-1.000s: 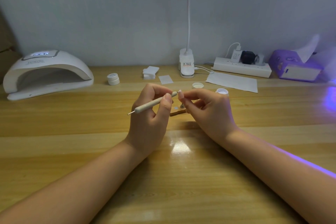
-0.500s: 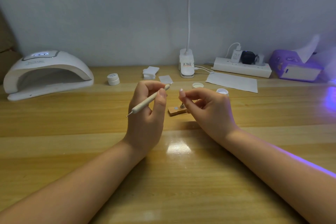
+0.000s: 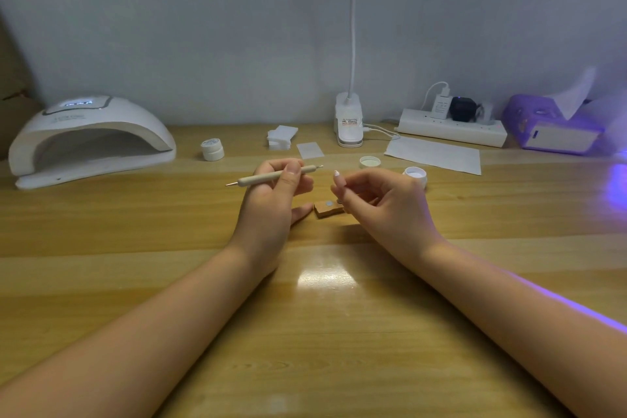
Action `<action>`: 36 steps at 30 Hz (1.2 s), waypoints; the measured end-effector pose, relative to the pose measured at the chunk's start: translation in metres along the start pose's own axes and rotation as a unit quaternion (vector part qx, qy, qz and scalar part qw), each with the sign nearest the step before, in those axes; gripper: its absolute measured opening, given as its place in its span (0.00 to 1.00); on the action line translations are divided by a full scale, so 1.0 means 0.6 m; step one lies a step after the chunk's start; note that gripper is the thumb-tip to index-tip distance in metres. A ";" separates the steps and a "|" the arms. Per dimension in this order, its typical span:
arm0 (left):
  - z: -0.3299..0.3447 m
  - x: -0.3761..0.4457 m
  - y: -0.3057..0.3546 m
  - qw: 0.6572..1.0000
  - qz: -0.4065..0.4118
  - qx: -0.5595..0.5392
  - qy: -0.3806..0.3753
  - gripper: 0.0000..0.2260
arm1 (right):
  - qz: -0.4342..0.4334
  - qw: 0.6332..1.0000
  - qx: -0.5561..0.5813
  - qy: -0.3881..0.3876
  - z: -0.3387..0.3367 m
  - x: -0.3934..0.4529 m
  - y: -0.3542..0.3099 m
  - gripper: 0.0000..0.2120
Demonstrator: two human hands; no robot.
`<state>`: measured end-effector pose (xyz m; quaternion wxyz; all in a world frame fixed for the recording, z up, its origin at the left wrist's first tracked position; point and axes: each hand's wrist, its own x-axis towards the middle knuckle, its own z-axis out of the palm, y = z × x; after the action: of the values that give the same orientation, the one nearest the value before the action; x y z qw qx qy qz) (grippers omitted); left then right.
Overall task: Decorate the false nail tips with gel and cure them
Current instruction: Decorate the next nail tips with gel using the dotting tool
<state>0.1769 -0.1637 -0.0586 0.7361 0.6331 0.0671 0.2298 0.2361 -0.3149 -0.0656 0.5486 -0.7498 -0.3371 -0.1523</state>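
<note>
My left hand [image 3: 274,197] grips a beige dotting tool [image 3: 271,177], held almost level with its metal tips pointing left and right. My right hand [image 3: 380,204] pinches a small pale false nail tip [image 3: 336,174] upright between thumb and fingers. A gap separates the tool's right tip from the nail tip. Below and between the hands a small wooden holder block [image 3: 328,209] with a round metal disc lies on the table. An open white gel pot [image 3: 415,175] stands behind my right hand, and its lid [image 3: 369,162] lies to the left of it. The white curing lamp [image 3: 88,139] stands at the far left.
A closed white pot [image 3: 212,150], a stack of white pads [image 3: 281,137] and a paper slip [image 3: 310,150] lie behind the hands. A clip lamp base [image 3: 348,125], power strip [image 3: 451,131], paper sheet [image 3: 435,155] and purple tissue box [image 3: 553,129] line the back right.
The tool's tip has drawn away to the left from the nail tip it touched a second ago, and the tool now lies flatter. My right hand has barely moved.
</note>
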 end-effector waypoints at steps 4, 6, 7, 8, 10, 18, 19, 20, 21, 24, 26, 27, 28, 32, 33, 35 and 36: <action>0.002 -0.003 0.006 1.000 -0.001 -0.017 0.014 0.07 | 0.020 1.000 0.001 -0.014 -0.001 0.002 0.002 0.08; 0.003 -0.003 0.006 0.999 -0.002 -0.025 0.021 0.07 | 0.022 1.000 -0.008 -0.015 -0.001 0.002 0.002 0.06; 0.003 -0.003 0.006 0.999 -0.003 -0.030 0.023 0.07 | 0.021 0.999 -0.017 -0.015 -0.001 0.002 0.002 0.06; 0.003 -0.003 0.006 0.999 -0.004 -0.033 0.023 0.07 | 0.020 0.999 -0.031 -0.017 -0.001 0.002 0.003 0.05; 0.002 -0.003 0.006 0.999 -0.003 -0.035 0.022 0.07 | 0.020 0.997 -0.066 -0.027 -0.002 0.003 0.004 0.06; 0.005 -0.006 0.009 0.999 -0.002 -0.035 0.022 0.07 | 0.061 0.989 -0.120 -0.063 0.001 0.008 0.010 0.08; 0.006 -0.007 0.010 0.999 -0.001 -0.033 0.021 0.07 | 0.063 0.988 -0.122 -0.067 0.001 0.008 0.010 0.08; 0.006 -0.008 0.011 0.999 -0.001 -0.033 0.021 0.07 | 0.064 0.988 -0.124 -0.070 0.000 0.009 0.009 0.08; 0.006 -0.009 0.011 0.999 -0.001 -0.032 0.021 0.07 | 0.066 0.987 -0.124 -0.071 0.000 0.008 0.009 0.08; 0.007 -0.009 0.012 0.999 -0.003 -0.032 0.017 0.07 | 0.067 0.986 -0.133 -0.069 0.000 0.008 0.011 0.08; 0.007 -0.009 0.011 0.999 -0.006 -0.030 0.014 0.07 | 0.072 0.984 -0.146 -0.071 0.000 0.009 0.012 0.08; 0.006 -0.010 0.011 0.999 -0.007 -0.028 0.013 0.07 | 0.075 0.981 -0.160 -0.076 0.001 0.010 0.012 0.08; 0.006 -0.010 0.010 1.000 -0.008 -0.026 0.012 0.07 | 0.077 0.978 -0.176 -0.081 0.001 0.011 0.012 0.07; 0.005 -0.011 0.008 1.000 -0.005 -0.014 0.009 0.06 | 0.074 0.967 -0.226 -0.095 0.004 0.013 0.007 0.08; 0.005 -0.012 0.008 1.000 -0.003 -0.009 0.007 0.07 | 0.071 0.964 -0.235 -0.099 0.004 0.012 0.005 0.09; 0.005 -0.013 0.007 1.000 0.005 0.003 0.006 0.07 | 0.062 0.959 -0.255 -0.107 0.005 0.010 -0.001 0.10; 0.005 -0.013 0.006 1.000 0.016 0.019 0.007 0.06 | 0.056 0.958 -0.262 -0.105 0.004 0.008 -0.003 0.10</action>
<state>0.1699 -0.1694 -0.0560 0.7199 0.6460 0.0664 0.2451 0.2379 -0.3111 -0.0623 0.3019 -0.8969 -0.2983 -0.1242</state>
